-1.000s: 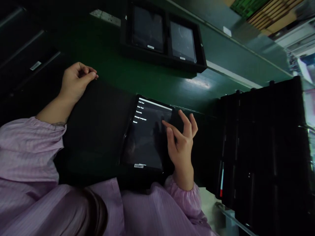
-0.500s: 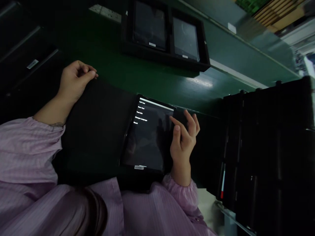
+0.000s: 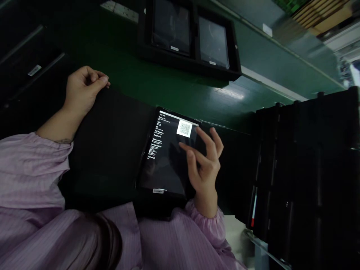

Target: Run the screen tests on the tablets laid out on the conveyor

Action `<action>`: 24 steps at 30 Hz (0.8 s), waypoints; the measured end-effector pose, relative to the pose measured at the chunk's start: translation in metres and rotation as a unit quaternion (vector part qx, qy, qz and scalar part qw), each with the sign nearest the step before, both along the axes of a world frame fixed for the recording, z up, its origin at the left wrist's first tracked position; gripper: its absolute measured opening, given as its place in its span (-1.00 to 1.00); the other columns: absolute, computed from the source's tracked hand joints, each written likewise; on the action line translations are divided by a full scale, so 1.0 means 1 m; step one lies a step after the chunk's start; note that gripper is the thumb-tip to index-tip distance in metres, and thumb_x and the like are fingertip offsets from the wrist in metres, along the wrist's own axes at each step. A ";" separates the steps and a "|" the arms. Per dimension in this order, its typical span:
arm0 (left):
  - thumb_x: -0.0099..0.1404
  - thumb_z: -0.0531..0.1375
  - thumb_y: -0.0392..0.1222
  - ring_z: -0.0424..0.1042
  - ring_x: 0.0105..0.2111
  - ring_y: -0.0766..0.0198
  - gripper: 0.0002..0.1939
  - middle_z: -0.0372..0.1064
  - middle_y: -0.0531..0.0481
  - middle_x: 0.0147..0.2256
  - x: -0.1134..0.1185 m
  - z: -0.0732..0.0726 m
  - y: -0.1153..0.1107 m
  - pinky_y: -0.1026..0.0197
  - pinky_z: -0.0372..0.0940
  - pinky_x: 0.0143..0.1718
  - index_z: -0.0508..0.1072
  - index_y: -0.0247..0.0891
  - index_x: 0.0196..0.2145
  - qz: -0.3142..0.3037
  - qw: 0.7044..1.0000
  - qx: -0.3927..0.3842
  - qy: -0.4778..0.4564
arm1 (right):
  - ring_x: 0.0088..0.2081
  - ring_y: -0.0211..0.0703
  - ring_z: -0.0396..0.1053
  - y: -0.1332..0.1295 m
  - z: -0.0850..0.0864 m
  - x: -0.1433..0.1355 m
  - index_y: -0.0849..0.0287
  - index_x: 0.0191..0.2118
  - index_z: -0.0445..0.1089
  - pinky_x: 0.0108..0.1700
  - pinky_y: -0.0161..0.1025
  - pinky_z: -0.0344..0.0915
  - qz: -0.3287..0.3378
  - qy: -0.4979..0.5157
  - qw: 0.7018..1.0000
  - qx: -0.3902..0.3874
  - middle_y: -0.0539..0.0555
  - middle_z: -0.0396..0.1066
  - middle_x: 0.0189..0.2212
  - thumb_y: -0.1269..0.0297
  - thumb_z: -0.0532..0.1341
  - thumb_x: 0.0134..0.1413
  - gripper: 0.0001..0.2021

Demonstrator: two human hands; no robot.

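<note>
A black tablet lies in a black tray in front of me, its screen showing white text lines and a QR code near the top right. My right hand hovers over the right side of the screen with fingers spread, the index finger pointing at the glass; I cannot tell if it touches. My left hand rests curled on the tray's far left corner, fingertips pinched together and holding nothing that I can see.
A second black tray with two dark tablets sits further back on the green table. A tall stack of black trays stands at the right. Dark trays fill the left edge. Pink sleeves cover both arms.
The tablet screen switched from a short menu list to a page of text with a QR code. My right hand shifted slightly over the screen; the left hand stayed put.
</note>
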State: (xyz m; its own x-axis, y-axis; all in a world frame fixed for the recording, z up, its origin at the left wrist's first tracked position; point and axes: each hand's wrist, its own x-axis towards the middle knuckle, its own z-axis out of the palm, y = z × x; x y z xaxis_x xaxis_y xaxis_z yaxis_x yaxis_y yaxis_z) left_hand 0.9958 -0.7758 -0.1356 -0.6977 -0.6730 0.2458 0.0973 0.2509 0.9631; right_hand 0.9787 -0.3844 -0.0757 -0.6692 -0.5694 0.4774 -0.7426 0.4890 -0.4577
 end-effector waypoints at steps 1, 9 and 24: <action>0.18 0.28 -0.63 0.49 -0.39 0.38 -0.60 0.41 0.08 -0.39 0.000 0.000 0.000 0.00 0.51 0.03 0.18 -0.26 -0.49 -0.001 1.000 0.005 0.001 | 0.47 0.31 -0.03 -0.004 0.004 0.006 0.08 -0.05 0.63 0.40 0.40 0.15 0.033 -0.005 0.999 0.018 0.12 0.28 0.33 0.35 0.19 0.37 -0.75; 0.14 0.27 -0.67 0.48 -0.43 0.38 -0.62 0.39 0.09 -0.43 -0.003 0.001 -0.001 0.14 0.51 -0.09 0.24 -0.27 -0.47 0.015 1.000 0.025 -0.004 | 0.55 0.32 -0.33 -0.034 0.016 0.037 0.01 -0.04 0.62 0.46 0.41 0.06 0.157 -0.043 0.977 0.137 0.01 0.23 0.41 0.19 0.22 0.37 -0.78; 0.13 0.27 -0.64 0.45 -0.44 0.39 -0.52 0.46 0.02 -0.42 0.003 0.016 0.014 0.31 0.40 -0.28 0.10 -0.27 -0.62 0.038 0.999 -0.013 -0.028 | 0.53 0.39 -0.25 0.011 -0.020 -0.027 -0.03 0.20 0.45 0.40 0.54 -0.07 -0.037 -0.019 0.997 0.064 0.13 -0.03 0.49 0.11 0.13 0.42 -0.66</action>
